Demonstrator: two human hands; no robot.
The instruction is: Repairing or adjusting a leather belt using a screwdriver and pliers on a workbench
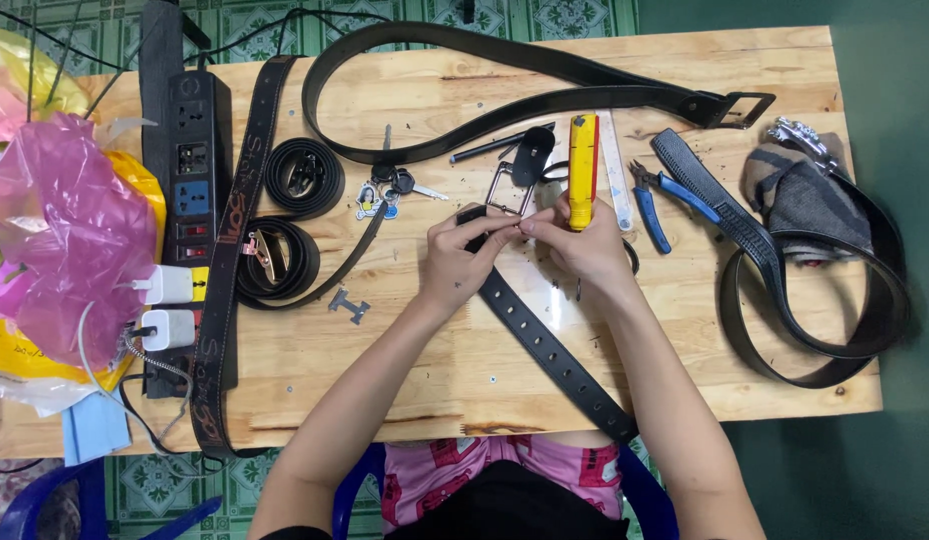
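Head view looks straight down on a wooden table point(405, 360). Both hands meet at the end of a black belt point(550, 350) that runs diagonally from the table's near edge up to them. Left hand point(460, 262) pinches the belt end, fingers closed; right hand point(583, 240) pinches the same spot, just below a metal buckle point(510, 188). A yellow knife point(583, 165) lies just beside the right hand, blue pliers point(653, 205) further right, keys point(400, 185) to the left.
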